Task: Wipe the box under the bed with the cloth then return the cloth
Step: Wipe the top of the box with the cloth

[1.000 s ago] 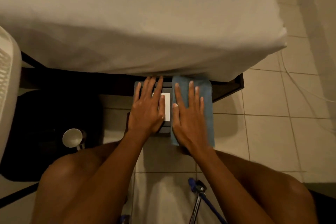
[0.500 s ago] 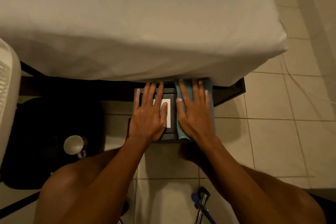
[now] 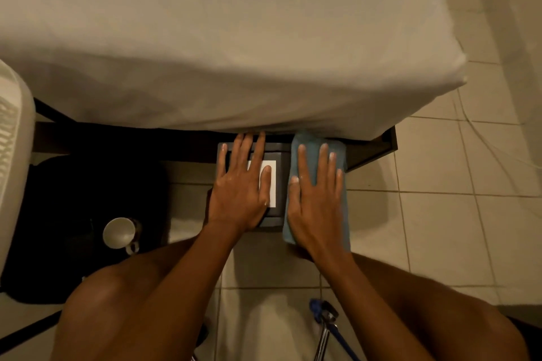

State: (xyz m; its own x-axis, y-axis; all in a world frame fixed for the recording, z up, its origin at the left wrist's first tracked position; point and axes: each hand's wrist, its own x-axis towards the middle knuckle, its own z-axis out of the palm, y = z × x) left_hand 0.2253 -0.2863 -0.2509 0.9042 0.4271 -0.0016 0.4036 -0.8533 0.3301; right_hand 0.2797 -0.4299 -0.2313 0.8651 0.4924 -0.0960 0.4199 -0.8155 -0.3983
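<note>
A dark grey box point(image 3: 280, 184) with a white label point(image 3: 272, 182) sits on the floor, half under the edge of the bed point(image 3: 223, 38). My left hand point(image 3: 242, 189) lies flat on its lid, fingers spread, holding it steady. A blue cloth point(image 3: 312, 152) is draped over the box's right side. My right hand point(image 3: 318, 199) presses flat on the cloth, fingers stretched forward. The far end of the box and cloth is hidden under the white sheet.
A white mug point(image 3: 119, 233) stands on a dark mat point(image 3: 73, 199) to the left. The dark bed frame point(image 3: 378, 146) juts out at the right. A white cable point(image 3: 498, 149) trails over the tiles. A blue-and-metal tool point(image 3: 324, 319) lies between my knees.
My right hand pushed the cloth forward under the bed edge, then drew it back toward me along the box's right side. My left hand stayed on the lid.
</note>
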